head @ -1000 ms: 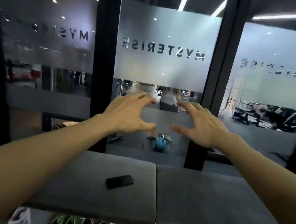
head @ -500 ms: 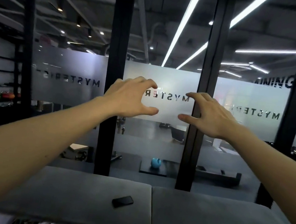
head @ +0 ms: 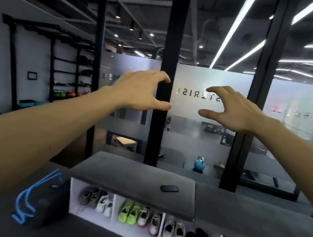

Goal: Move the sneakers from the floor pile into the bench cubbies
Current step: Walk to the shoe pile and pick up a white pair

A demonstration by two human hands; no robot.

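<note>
Grey bench [head: 132, 174] cubbies [head: 136, 215] are seen filled with sneakers [head: 128, 212] (several pairs); no floor pile is visible, so the task is judged nearly complete. Left hand [head: 137, 90] and right hand [head: 232, 110] are raised, fingers curved apart, nothing held.

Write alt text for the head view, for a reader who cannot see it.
Two empty hands, left and right, are raised with fingers half-curled before a frosted glass wall. Below, a grey bench carries a phone, its cubbies hold sneakers, and a dark bag sits at its left.
</note>
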